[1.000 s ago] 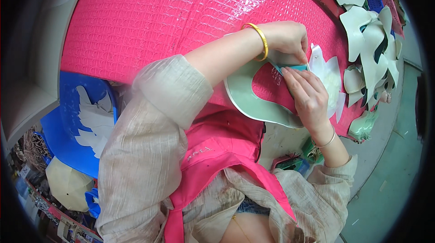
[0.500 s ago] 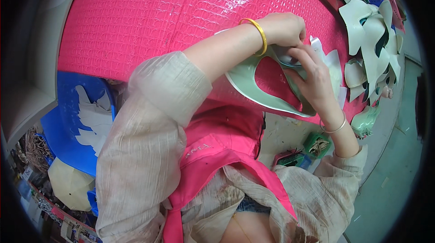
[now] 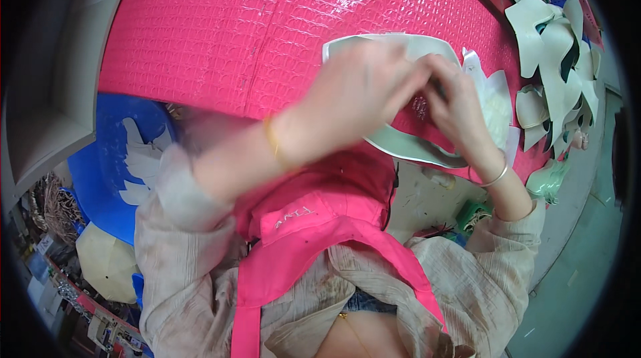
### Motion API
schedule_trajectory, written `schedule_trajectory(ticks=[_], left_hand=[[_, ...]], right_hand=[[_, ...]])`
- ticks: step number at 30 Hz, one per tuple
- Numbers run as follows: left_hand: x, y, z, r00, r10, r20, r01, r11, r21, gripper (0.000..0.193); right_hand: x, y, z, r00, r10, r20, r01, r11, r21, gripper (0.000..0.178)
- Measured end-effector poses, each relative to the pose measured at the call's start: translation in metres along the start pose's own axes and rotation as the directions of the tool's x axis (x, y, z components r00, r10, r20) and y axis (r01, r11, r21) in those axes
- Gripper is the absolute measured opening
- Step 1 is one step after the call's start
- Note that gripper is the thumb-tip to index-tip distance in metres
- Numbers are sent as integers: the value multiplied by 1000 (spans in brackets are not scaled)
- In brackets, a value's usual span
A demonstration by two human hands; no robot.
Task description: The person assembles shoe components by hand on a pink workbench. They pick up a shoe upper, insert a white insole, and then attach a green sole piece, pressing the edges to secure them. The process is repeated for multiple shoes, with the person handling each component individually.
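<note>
A pale green, white-edged, curved flat piece with an open middle [image 3: 417,149], perhaps a shoe upper, lies on the pink table [image 3: 200,44] in front of me. My left hand [image 3: 364,84], with a yellow bangle at its wrist, is over the piece's left side and smeared by motion. Its fingertips meet those of my right hand near the piece's far side. My right hand [image 3: 461,101] has its fingers bent and drawn together over the piece's right part; what they pinch is hidden. White thin pieces [image 3: 497,94] lie just right of that hand.
Many pale cut pieces [image 3: 557,58] are heaped at the table's right edge, with a pale green tasselled bundle [image 3: 547,178] nearer me. On my left stands a blue chair [image 3: 107,178] with white cut pieces [image 3: 140,158] on it. A grey panel [image 3: 60,104] rises beside it.
My left hand has swung left and nearer to me, now blurred, uncovering the piece's far edge. My right hand has stayed at almost the same spot, its fingers more curled.
</note>
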State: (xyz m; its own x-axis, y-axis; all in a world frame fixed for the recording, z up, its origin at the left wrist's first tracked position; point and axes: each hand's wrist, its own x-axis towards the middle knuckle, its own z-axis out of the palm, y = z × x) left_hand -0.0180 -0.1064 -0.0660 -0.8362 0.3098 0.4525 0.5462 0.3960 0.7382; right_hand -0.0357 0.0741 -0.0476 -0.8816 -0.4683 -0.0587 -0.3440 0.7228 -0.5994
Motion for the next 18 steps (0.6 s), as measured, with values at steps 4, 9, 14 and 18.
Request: schedule_trajectory(ticks=[4,9,14,18], left_hand=[[-55,11,22,997,-44,70,18,940,340,33],[-49,8,36,997,-51,50,17,848,529,43],[-52,-5,39,1000,5,27,-18,853,522,40],[-35,8,38,985,-120,122,25,807,590,36]], right_hand=[[13,-1,-10,993,108,43,-111,990,87,16],[16,-8,-1,998,-68,-17,62,974,-218,17],[38,20,-6,998,37,45,-20,944,-331,28],[50,18,-8,984,110,139,-54,932,-358,30]])
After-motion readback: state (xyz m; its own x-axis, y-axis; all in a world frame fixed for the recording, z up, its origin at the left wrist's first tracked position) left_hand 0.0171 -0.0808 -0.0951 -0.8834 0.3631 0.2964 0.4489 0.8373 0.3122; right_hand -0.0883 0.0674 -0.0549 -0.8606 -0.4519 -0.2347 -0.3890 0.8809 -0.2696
